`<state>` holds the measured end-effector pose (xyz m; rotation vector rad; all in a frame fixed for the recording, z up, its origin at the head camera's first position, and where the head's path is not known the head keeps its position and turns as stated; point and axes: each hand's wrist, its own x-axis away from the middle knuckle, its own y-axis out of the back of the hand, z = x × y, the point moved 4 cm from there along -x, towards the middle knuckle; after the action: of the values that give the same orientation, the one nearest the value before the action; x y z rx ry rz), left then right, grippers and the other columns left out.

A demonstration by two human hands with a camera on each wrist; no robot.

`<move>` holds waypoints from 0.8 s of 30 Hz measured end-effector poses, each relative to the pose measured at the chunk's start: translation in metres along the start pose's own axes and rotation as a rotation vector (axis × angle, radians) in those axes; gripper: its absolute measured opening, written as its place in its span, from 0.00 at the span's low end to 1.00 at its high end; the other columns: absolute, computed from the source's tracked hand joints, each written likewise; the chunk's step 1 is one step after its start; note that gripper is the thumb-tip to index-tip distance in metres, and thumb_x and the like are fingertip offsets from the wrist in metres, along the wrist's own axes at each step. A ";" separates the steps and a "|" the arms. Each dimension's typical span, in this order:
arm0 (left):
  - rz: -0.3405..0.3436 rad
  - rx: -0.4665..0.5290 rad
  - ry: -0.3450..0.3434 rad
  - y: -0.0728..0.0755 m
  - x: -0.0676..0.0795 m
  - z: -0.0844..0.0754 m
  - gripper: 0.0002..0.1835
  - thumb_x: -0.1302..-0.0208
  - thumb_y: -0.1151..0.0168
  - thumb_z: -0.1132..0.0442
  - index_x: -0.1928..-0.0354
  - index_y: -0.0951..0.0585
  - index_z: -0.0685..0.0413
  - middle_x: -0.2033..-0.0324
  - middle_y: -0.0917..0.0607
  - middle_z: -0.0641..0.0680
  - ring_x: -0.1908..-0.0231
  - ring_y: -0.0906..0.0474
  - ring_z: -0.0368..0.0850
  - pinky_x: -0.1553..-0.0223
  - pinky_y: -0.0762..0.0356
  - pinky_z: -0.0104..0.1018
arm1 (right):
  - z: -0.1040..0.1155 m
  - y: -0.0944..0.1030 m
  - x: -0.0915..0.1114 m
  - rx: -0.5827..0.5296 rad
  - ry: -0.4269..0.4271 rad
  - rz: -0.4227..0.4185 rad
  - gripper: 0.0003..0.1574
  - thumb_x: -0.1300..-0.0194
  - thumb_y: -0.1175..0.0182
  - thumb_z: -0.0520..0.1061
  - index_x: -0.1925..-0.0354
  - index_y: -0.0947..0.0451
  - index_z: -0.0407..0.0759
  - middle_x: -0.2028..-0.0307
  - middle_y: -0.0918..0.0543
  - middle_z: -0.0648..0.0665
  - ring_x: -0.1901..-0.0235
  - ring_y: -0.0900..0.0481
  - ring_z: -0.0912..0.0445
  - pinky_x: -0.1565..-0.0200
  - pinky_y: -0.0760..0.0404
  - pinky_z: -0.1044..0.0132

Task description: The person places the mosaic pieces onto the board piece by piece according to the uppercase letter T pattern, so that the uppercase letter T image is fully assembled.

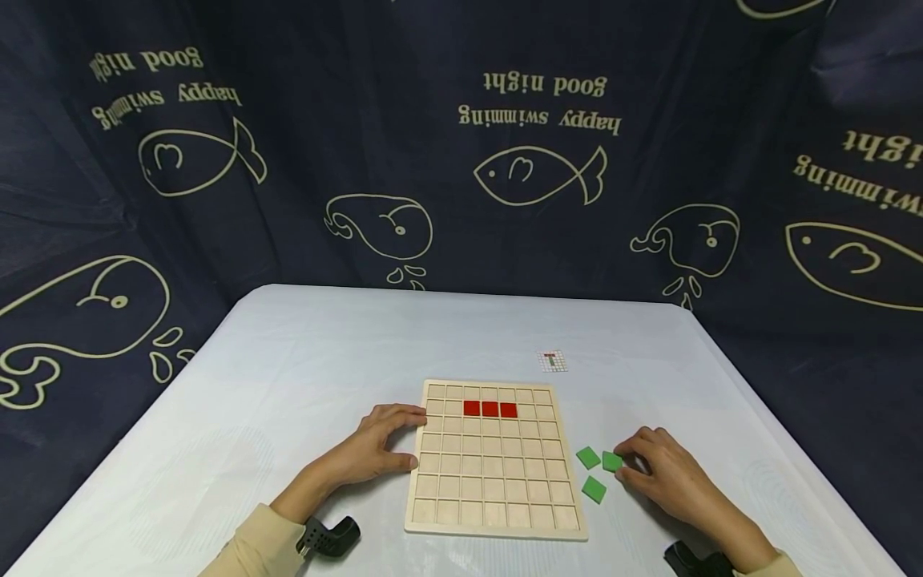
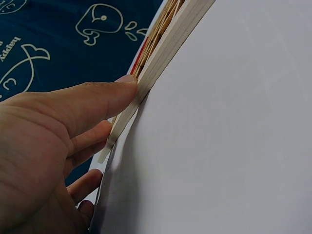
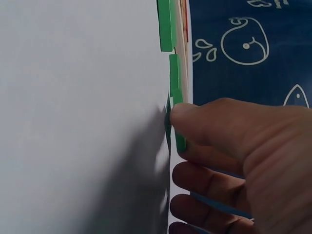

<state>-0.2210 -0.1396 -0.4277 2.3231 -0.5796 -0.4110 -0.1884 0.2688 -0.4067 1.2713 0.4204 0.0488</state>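
A wooden grid board lies flat on the table, with three red square tiles side by side in its second row from the far edge. My left hand rests at the board's left edge, its thumb and fingertips touching the rim. To the right of the board, my right hand pinches a green square tile between thumb and finger. Beside it are two more green tiles, one nearer the board and one closer to me.
A small printed grid card with a red and green T shape lies beyond the board's far right corner. The white-covered table ends at a dark curtain with fish and whale drawings.
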 end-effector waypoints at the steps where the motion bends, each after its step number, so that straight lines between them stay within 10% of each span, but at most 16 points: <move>1: -0.001 -0.001 -0.002 0.000 0.000 0.000 0.31 0.47 0.31 0.52 0.41 0.26 0.50 0.35 0.31 0.48 0.35 0.42 0.54 0.38 0.48 0.60 | 0.000 0.000 0.000 -0.004 0.000 0.001 0.12 0.54 0.28 0.45 0.67 0.17 0.50 0.72 0.26 0.59 0.70 0.36 0.66 0.71 0.34 0.71; 24: 0.002 0.002 0.002 0.000 0.000 0.001 0.31 0.47 0.31 0.52 0.40 0.26 0.50 0.35 0.31 0.49 0.34 0.44 0.55 0.37 0.49 0.62 | 0.026 0.006 -0.026 -0.037 0.134 -0.006 0.13 0.51 0.29 0.46 0.64 0.17 0.50 0.67 0.23 0.58 0.65 0.29 0.61 0.67 0.29 0.68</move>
<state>-0.2214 -0.1399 -0.4281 2.3245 -0.5814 -0.4076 -0.2025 0.2394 -0.3879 1.2339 0.5364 0.1362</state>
